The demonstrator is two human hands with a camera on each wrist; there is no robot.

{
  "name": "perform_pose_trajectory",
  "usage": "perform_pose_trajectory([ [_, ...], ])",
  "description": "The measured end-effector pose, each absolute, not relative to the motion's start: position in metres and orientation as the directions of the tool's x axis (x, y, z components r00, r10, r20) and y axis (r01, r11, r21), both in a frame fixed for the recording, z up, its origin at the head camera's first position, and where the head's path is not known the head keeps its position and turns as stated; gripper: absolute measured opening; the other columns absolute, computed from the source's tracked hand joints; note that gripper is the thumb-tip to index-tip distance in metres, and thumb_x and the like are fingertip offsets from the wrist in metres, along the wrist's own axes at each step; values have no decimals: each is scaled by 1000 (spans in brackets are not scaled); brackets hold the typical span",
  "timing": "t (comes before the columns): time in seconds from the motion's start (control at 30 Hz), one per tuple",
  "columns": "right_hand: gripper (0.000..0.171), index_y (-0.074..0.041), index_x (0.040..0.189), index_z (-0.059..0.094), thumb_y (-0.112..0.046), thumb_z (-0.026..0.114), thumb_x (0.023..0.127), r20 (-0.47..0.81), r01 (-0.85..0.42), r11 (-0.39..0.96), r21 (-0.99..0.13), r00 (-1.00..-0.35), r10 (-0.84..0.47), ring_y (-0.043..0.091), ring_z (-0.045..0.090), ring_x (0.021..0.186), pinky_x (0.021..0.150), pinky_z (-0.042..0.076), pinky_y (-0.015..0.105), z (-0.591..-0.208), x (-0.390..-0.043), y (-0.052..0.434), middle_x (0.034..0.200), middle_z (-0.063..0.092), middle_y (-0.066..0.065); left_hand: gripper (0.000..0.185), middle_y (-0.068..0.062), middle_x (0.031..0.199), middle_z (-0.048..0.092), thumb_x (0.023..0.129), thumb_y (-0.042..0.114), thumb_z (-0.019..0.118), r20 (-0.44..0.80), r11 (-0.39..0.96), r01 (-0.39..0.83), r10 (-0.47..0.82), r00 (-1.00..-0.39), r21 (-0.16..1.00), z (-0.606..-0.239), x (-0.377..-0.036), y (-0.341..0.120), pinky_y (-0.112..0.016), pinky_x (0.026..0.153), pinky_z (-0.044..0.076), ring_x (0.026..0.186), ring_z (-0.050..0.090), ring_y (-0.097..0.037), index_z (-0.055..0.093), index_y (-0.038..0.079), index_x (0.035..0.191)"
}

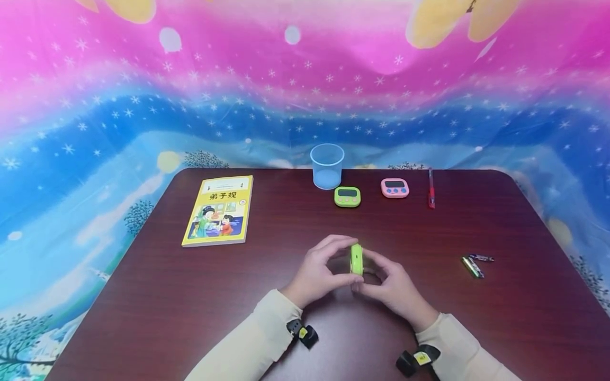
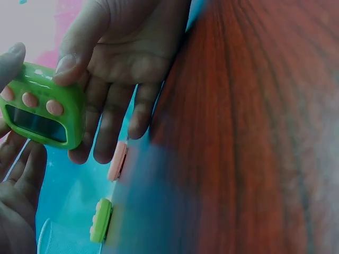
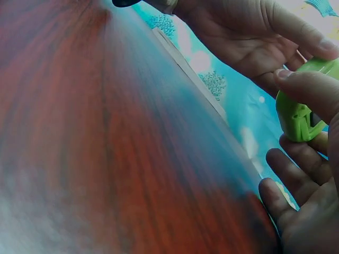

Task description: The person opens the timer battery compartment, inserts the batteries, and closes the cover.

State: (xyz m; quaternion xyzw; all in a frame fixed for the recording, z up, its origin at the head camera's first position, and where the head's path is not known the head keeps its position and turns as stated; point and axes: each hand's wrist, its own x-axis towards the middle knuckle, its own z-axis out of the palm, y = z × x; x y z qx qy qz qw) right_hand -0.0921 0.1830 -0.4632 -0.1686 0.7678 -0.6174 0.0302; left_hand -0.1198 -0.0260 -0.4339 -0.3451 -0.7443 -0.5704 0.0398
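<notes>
Both hands hold a small green timer on edge just above the middle of the dark wooden table. My left hand curls round its left side, and my right hand grips its right side. In the left wrist view the timer shows its dark screen and three pink buttons, with the right hand's thumb on its top edge. In the right wrist view the timer shows its back, pinched by the right hand's thumb, with the left hand's palm behind it.
At the back of the table stand a clear blue cup, a second green timer, a pink timer and a red pen. A yellow book lies back left. Small batteries lie at the right.
</notes>
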Motion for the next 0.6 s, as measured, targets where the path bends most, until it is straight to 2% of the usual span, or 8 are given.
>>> perform_pose_trajectory([
  [0.1, 71, -3, 141, 54, -8, 87, 78, 166, -223, 165, -961, -939, -302, 21, 68, 108, 90, 57, 29, -463, -93, 184, 123, 68, 16, 66, -5, 130, 60, 76, 11, 89, 448, 97, 546, 463, -765, 832, -432, -120, -26, -31, 102, 51, 122, 58, -12, 60, 8, 135],
  [0.37, 68, -1, 138, 56, -6, 87, 77, 189, -240, 152, -959, -938, -289, 21, 69, 101, 87, 58, 30, -465, -96, 188, 118, 70, 15, 67, -6, 129, 60, 74, 8, 90, 473, 51, 545, 434, -767, 837, -437, -123, -27, -32, 100, 53, 120, 60, -15, 61, 8, 134],
  [0.6, 65, -4, 136, 59, -4, 87, 77, 230, -276, 172, -945, -941, -246, 20, 68, 98, 84, 58, 30, -463, -95, 191, 112, 70, 16, 68, -6, 129, 60, 73, 7, 90, 444, 54, 511, 424, -789, 858, -440, -125, -32, -31, 99, 53, 119, 62, -16, 60, 7, 135],
])
